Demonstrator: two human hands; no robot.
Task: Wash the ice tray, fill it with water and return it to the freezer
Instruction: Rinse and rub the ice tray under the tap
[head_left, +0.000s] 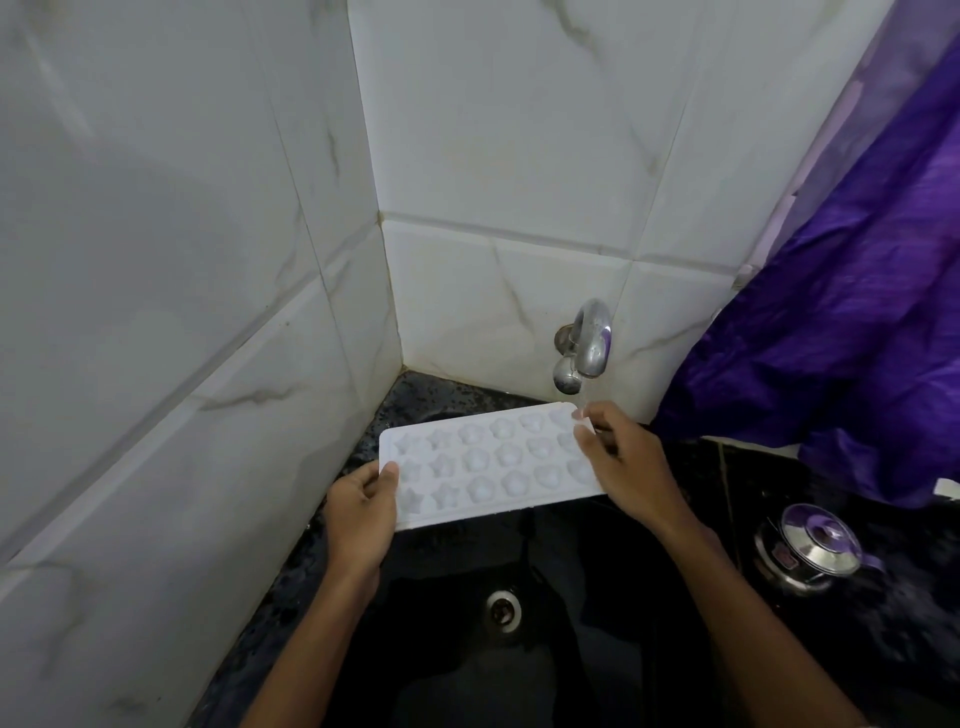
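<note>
White plastic, the ice tray (488, 462) is held level over the black sink (457, 670), its star and flower moulds facing up. The left hand (361, 512) grips its left end, thumb on top. The right hand (623, 457) curls round the far right corner, just under the steel tap (589, 338), where a thin stream falls. A lidded steel pot (810, 548) sits at the right, near a purple cloth (857, 312).

Home kitchen corner, marble-look wall tiles (519, 130), wall tap (589, 340), black sink (467, 649), steel pot (810, 551) on dark counter (909, 597)
</note>
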